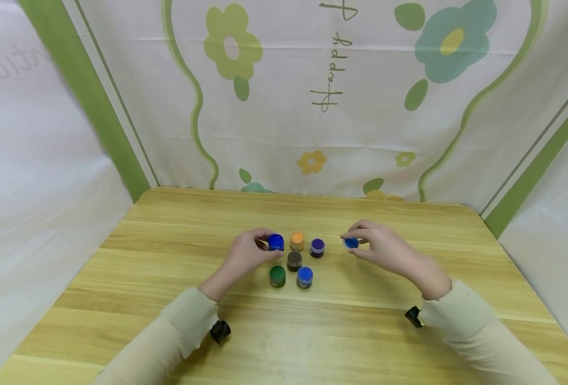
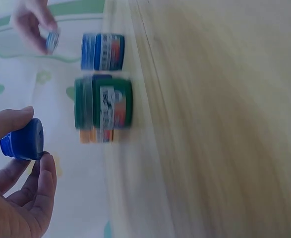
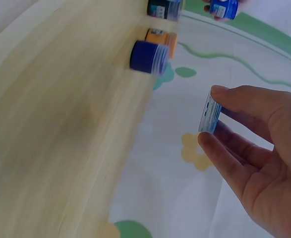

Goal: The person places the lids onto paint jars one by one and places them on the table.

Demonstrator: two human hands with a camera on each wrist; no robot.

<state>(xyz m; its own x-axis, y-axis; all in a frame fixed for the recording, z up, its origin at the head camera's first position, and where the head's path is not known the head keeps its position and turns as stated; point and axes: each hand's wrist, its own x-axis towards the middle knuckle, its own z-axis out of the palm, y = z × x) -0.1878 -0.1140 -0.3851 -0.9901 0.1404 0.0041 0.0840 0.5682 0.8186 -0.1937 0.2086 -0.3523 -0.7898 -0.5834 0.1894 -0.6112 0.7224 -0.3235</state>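
My left hand [image 1: 249,252] holds a small dark blue paint jar [image 1: 276,243] between thumb and fingers. The left wrist view shows this jar [image 2: 25,140] raised off the table, its base facing the camera. Off to the right, my right hand [image 1: 382,247] pinches a short, ridged, clear-and-blue lid [image 1: 351,243] by its edges, apart from the jar. The lid [image 3: 210,113] is edge-on in the right wrist view. Nearest the left hand stand an orange jar [image 1: 297,241], a black jar [image 1: 294,261] and a green jar [image 1: 277,276].
A purple jar [image 1: 317,248] and a brighter blue jar [image 1: 305,277] stand in the same cluster on the wooden table [image 1: 313,337]. A white flowered cloth [image 1: 274,123] hangs behind the table's far edge. Black wrist cameras sit below both sleeves.
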